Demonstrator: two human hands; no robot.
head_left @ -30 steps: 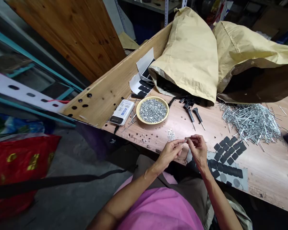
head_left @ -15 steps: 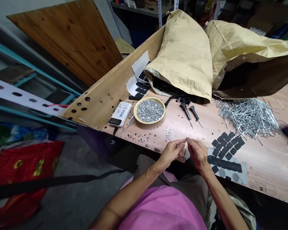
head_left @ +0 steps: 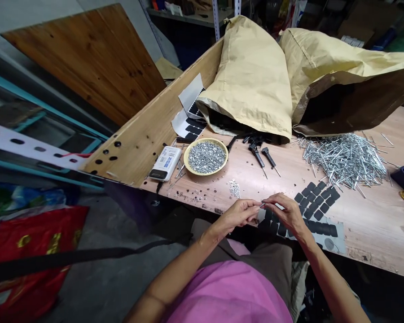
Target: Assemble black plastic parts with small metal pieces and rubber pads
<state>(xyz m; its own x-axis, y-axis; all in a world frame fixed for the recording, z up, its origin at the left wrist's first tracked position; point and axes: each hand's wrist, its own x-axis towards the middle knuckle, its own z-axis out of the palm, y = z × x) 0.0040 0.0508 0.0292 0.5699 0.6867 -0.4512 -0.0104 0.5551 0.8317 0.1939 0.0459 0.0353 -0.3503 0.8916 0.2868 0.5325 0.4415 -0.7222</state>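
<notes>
Over the table's front edge my two hands meet, fingertips almost touching. My left hand (head_left: 241,212) is closed in a pinch at one end of a thin metal rod (head_left: 263,205). From the other side, thumb and fingertips of my right hand (head_left: 287,210) grip the same rod; most of it is hidden by the fingers. Just beyond my left hand lies a small heap of tiny metal nuts or washers (head_left: 234,189). Black rounded pads (head_left: 318,199) on a backing sheet (head_left: 338,233) lie beside and below my right hand.
A yellow bowl (head_left: 187,167) holds many small metal pieces, beside a white power bank (head_left: 166,163). Black-handled tools (head_left: 269,158) lie before large paper sacks (head_left: 252,76). Thin metal rods (head_left: 346,159) are piled at right. A wooden board (head_left: 148,121) borders the left.
My right hand has turned and opened out to the right, its fingers now flatter around the rod. The left hand stays in its pinch. The view has shifted slightly.
</notes>
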